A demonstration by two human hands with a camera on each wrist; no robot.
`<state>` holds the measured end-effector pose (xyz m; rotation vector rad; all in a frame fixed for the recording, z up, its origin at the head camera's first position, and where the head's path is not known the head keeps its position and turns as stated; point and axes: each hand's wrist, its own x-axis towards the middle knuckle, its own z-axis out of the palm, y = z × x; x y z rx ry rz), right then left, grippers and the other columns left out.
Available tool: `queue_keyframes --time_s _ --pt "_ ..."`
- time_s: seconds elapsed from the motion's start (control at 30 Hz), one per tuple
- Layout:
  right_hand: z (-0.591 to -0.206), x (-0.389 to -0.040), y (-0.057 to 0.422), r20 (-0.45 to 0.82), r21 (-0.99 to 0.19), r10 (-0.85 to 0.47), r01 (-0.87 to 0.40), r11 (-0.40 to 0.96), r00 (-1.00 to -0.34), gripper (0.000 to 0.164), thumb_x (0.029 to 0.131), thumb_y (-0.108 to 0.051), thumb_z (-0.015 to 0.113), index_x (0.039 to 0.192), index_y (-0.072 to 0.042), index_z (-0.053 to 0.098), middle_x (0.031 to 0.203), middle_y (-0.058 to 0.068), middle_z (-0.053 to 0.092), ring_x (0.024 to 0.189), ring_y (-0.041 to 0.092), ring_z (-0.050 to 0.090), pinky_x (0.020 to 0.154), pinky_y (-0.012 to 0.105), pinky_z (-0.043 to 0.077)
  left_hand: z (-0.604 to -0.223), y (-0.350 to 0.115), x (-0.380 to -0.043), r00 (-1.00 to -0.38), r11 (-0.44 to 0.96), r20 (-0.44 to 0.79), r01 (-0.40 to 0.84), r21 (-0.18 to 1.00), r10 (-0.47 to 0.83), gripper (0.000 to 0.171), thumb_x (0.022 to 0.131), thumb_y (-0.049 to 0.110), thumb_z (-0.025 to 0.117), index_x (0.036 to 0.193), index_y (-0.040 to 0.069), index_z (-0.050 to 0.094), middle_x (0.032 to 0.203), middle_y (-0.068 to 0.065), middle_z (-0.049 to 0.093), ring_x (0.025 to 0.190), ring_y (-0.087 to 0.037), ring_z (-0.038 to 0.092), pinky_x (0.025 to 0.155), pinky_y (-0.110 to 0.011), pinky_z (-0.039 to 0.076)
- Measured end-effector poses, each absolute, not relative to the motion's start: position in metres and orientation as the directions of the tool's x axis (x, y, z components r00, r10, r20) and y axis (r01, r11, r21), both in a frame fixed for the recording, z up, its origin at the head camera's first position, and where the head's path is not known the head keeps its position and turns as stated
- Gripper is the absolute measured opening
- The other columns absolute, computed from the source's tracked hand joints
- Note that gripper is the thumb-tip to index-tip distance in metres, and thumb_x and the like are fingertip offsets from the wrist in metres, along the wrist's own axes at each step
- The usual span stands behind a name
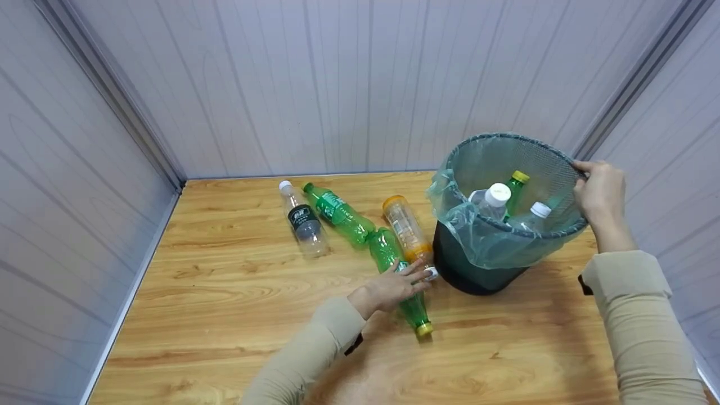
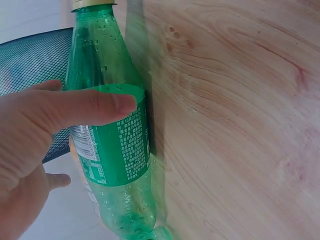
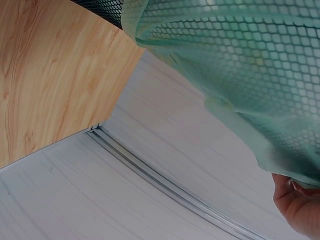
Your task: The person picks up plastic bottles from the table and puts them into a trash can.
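My left hand (image 1: 394,288) is over a green plastic bottle (image 1: 415,309) with a yellow cap, lying on its side. Its fingers look straight and spread in the head view. In the left wrist view the thumb lies across the label of that green bottle (image 2: 115,160); whether it presses is unclear. At the right, my right hand (image 1: 603,188) grips the rim of a black mesh trash bin (image 1: 467,264), which leans over. A thin green bag (image 1: 489,247) lines the bin. Inside are a white-capped bottle (image 1: 498,196), a yellow-capped green bottle (image 1: 517,183) and another white-capped bottle (image 1: 539,212).
Left of the bin, on the wooden table (image 1: 225,315), lie an orange-ended clear bottle (image 1: 406,228), another green bottle (image 1: 340,214) and a clear bottle with a black label (image 1: 304,219). Pale panel walls (image 1: 337,84) stand behind and on both sides.
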<state>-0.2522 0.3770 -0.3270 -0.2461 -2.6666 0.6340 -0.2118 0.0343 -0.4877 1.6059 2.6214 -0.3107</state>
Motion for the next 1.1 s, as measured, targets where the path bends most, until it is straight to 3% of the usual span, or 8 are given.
queue_keyframes --time_s 0.37,0.67,0.9,1.1 --pt "-0.327 -0.253 0.377 0.314 -0.476 0.265 0.091 0.875 -0.912 0.038 0.081 0.01 0.038 0.117 0.008 0.052 0.114 0.033 0.048 0.102 0.048 0.045 0.075 0.051 0.041 -0.493 0.042 -0.213 -0.442 0.381 -0.215 0.883 -0.273 0.871 0.068 0.076 0.018 0.068 0.135 0.029 0.036 0.143 0.005 0.025 0.133 -0.021 0.01 0.099 -0.051 0.024" --pt "-0.327 -0.252 0.377 0.327 -0.484 0.258 0.074 0.872 -0.909 0.038 0.081 0.011 0.037 0.116 0.008 0.052 0.115 0.033 0.047 0.1 0.048 0.046 0.071 0.049 0.042 -0.502 0.042 -0.211 -0.427 0.353 -0.172 0.871 -0.341 0.888 0.055 0.081 0.024 0.062 0.131 0.031 0.041 0.138 0.005 0.035 0.128 -0.017 0.026 0.097 -0.048 0.028" --pt "-0.327 -0.253 0.376 0.337 -0.484 0.258 0.068 0.872 -0.905 0.037 0.082 0.011 0.038 0.115 0.008 0.053 0.115 0.032 0.048 0.101 0.048 0.046 0.076 0.052 0.042 -0.488 0.036 -0.206 -0.416 0.401 -0.052 0.898 -0.181 0.908 0.048 0.083 0.015 0.059 0.129 0.023 0.046 0.135 0.0 0.039 0.124 -0.022 0.033 0.094 -0.05 0.032" --pt "-0.328 -0.253 0.377 0.328 -0.492 0.271 0.081 0.867 -0.905 0.035 0.084 0.01 0.039 0.116 0.007 0.053 0.114 0.032 0.049 0.102 0.047 0.046 0.078 0.053 0.041 -0.468 0.027 -0.202 -0.404 0.405 0.064 0.914 -0.001 0.913 0.063 0.075 0.02 0.07 0.132 0.019 0.041 0.132 -0.004 0.041 0.122 -0.023 0.035 0.092 -0.044 0.036"
